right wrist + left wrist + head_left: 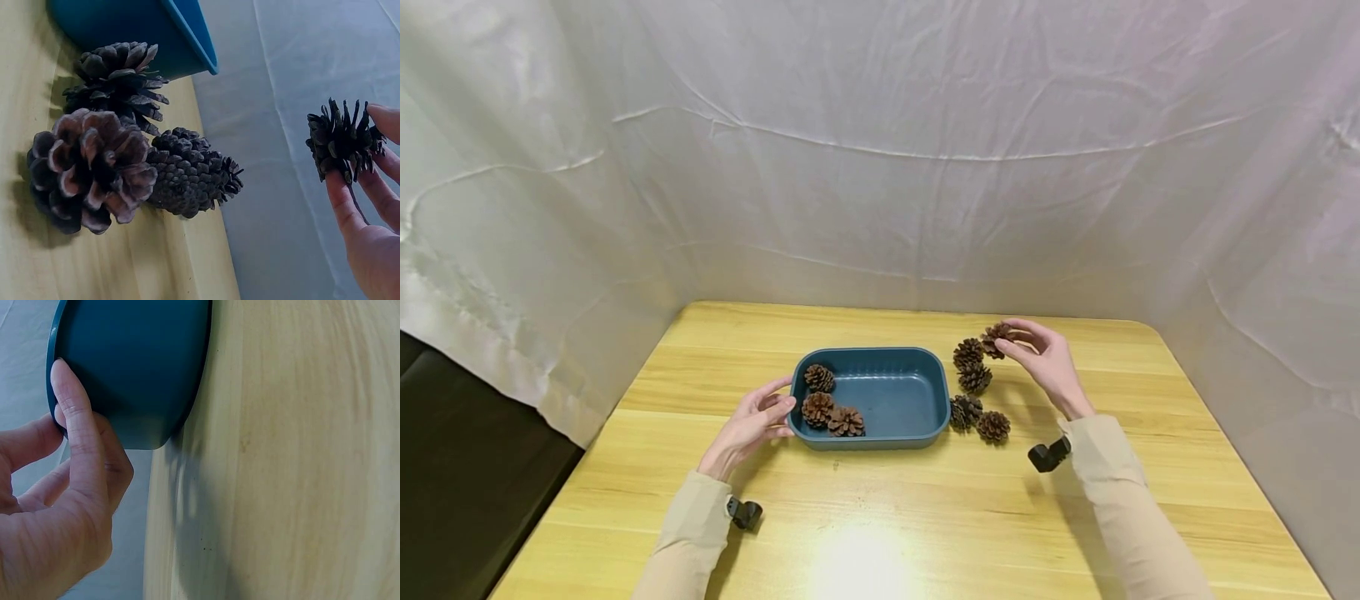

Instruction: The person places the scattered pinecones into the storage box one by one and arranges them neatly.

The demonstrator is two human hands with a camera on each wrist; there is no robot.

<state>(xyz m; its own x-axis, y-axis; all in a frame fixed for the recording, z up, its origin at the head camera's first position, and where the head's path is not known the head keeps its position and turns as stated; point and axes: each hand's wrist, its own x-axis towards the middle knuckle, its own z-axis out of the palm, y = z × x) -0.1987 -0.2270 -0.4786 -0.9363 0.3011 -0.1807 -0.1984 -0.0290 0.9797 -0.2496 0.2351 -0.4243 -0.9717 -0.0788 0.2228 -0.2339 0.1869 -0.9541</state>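
Here's the left hand (756, 425), settled at the near end of a blue box (895, 404), thumb over the rim and fingers along the outer wall, only slightly parted as they grip it. Just past that thumb, inside the box, sit three pine cones (846, 422), bunched at the left hand's end; the bare floor of the box stretches away towards the right hand (1048, 362).

And over on that side, the right hand has a single pine cone (997, 340) pinched between thumb and fingertips, held above the table (865, 492), the hand opened only as wide as the cone itself. Its scales splay out, and the wrist view shows the fingers spread beneath it.

Between the right hand and the box, more cones lie on the table: two (975, 377) close together just left of the held one, then a cluster (966, 412) right beside the box wall, and another (994, 427) nearer the person, below the right hand.

Both arms come in wearing beige sleeves (1116, 467), a small black device (1049, 455) at each cuff. Beyond both hands hangs a pale curtain (880, 208), wrinkled along its width.
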